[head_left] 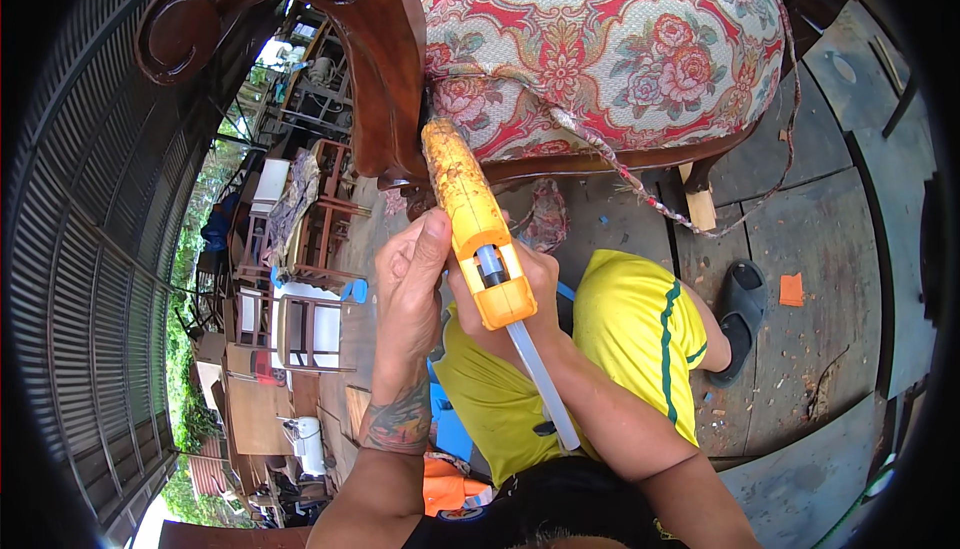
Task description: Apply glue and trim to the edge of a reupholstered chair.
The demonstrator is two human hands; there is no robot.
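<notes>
My right hand (532, 284) is wrapped round the grip of a yellow hot glue gun (462, 184), its body stained brown. A long translucent glue stick (543, 384) pokes out of its rear toward me. The gun's front end is at the corner where the floral seat (610, 59) meets the carved wooden arm support (390, 79); the tip itself is hidden. Just left of the gun, my left hand (408, 269) is closed with its thumb up against the curled fingers; what it holds, if anything, is hidden. A braided fabric cord (590, 139) lies partly along the seat front and hangs loose.
The cord loops down to the right, past a wood block (697, 199) by the chair leg. An orange scrap (791, 290) lies on the littered floor near my sandaled foot (742, 314). Stacked chair frames (310, 324) and a white tank (308, 446) stand at left.
</notes>
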